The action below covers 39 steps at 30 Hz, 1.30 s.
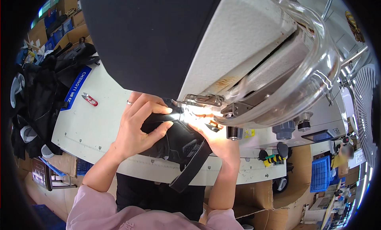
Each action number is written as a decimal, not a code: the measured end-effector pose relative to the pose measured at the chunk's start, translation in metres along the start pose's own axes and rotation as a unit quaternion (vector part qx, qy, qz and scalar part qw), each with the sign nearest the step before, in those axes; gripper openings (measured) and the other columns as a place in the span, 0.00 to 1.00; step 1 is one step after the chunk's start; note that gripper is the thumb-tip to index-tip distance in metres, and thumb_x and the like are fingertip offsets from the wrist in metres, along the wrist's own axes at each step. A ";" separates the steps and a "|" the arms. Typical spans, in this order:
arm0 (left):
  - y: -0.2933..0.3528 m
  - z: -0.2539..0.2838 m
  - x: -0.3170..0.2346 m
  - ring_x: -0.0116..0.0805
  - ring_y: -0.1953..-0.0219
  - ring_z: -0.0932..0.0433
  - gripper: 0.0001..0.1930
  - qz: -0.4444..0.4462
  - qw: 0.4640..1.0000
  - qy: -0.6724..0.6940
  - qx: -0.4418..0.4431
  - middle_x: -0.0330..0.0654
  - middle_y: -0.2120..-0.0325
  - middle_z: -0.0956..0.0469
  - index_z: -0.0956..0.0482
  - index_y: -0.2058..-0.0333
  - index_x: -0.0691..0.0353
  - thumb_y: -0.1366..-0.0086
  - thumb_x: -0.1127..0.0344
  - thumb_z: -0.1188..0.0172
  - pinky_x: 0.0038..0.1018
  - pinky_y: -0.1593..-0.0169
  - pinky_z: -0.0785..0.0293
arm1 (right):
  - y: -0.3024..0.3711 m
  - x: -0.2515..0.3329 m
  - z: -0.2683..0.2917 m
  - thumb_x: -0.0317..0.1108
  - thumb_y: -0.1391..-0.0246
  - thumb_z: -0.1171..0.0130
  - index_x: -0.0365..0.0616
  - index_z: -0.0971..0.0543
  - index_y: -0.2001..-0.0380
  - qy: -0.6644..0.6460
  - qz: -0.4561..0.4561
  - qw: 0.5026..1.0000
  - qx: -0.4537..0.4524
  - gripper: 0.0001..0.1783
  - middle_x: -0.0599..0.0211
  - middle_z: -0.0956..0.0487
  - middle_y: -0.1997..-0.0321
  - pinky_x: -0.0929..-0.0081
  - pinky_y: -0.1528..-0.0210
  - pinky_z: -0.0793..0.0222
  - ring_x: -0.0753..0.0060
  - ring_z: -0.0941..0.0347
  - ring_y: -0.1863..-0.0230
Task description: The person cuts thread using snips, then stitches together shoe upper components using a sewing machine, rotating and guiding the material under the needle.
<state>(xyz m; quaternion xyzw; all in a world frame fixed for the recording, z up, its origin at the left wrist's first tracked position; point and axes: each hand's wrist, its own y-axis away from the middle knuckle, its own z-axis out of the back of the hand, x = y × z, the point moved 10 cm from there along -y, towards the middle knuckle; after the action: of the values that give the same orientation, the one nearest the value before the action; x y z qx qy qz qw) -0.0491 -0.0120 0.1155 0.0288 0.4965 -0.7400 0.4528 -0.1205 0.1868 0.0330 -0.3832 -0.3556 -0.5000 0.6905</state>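
The sewing machine (238, 43) is taken as the landmark: its large white and dark head fills the upper middle of the view, and a clear curved guard (317, 71) runs along its lower right side. The white counter (91, 127) extends beneath the machine and to its left.

A heap of dark fabric pieces (43, 91) lies at the far left end of the counter, well apart from the machine. A small red-handled thread snip (90, 99) rests on the counter to the left of the machine, between the heap and the hands.

The black fabric workpiece (174, 140) is located directly below the machine head, in the lit needle area. It is judged to be light, soft and pliable, with a stiffer webbing strap (190, 170) hanging off the near counter edge. It is best held flat at its edges close to the needle, so that slack is controlled.

The left hand (137, 127) is laid on the workpiece left of the needle area; its grip is partly open, fingers (156, 109) spread and pressed on the fabric, thumb beneath the edge. The right hand (216, 138) is placed under the machine head on the right side of the workpiece; its grip appears pinched on the fabric edge, though glare hides the fingertips.
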 end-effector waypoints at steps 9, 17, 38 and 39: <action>-0.007 0.004 0.014 0.39 0.56 0.27 0.12 0.028 0.997 0.008 0.078 0.42 0.62 0.20 0.18 0.62 0.61 0.46 0.68 0.32 0.33 0.47 0.37 | 0.014 0.016 -0.004 0.34 0.57 0.28 0.36 0.23 0.73 -0.061 0.024 0.992 -0.107 0.15 0.61 0.21 0.75 0.69 0.69 0.29 0.65 0.23 0.76; 0.008 0.029 -0.054 0.44 0.50 0.26 0.22 -0.049 0.991 0.028 0.117 0.43 0.59 0.21 0.19 0.58 0.63 0.46 0.52 0.34 0.44 0.39 0.41 | 0.026 0.040 -0.011 0.23 0.47 0.36 0.30 0.22 0.58 -0.082 -0.022 0.988 -0.129 0.13 0.58 0.17 0.60 0.81 0.55 0.28 0.78 0.23 0.60; 0.051 -0.036 -0.033 0.43 0.39 0.37 0.23 -0.050 0.974 -0.201 0.093 0.35 0.47 0.29 0.23 0.49 0.53 0.46 0.69 0.42 0.55 0.35 0.44 | -0.034 -0.064 -0.047 0.30 0.40 0.43 0.37 0.21 0.60 -0.321 -0.125 0.939 0.018 0.09 0.67 0.21 0.62 0.75 0.58 0.30 0.76 0.27 0.60; 0.050 -0.036 -0.033 0.43 0.39 0.37 0.23 -0.050 0.974 -0.201 0.092 0.35 0.47 0.29 0.23 0.49 0.53 0.46 0.69 0.42 0.55 0.35 0.44 | -0.033 -0.065 -0.049 0.30 0.40 0.43 0.37 0.21 0.60 -0.320 -0.125 0.939 0.018 0.09 0.67 0.21 0.62 0.75 0.58 0.30 0.76 0.27 0.60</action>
<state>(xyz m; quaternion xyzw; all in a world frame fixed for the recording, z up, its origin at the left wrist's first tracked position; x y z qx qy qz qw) -0.0092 0.0315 0.0779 -0.1037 0.3260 -0.7951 0.5009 -0.1632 0.1644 -0.0404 -0.4627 -0.6120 -0.4268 0.4787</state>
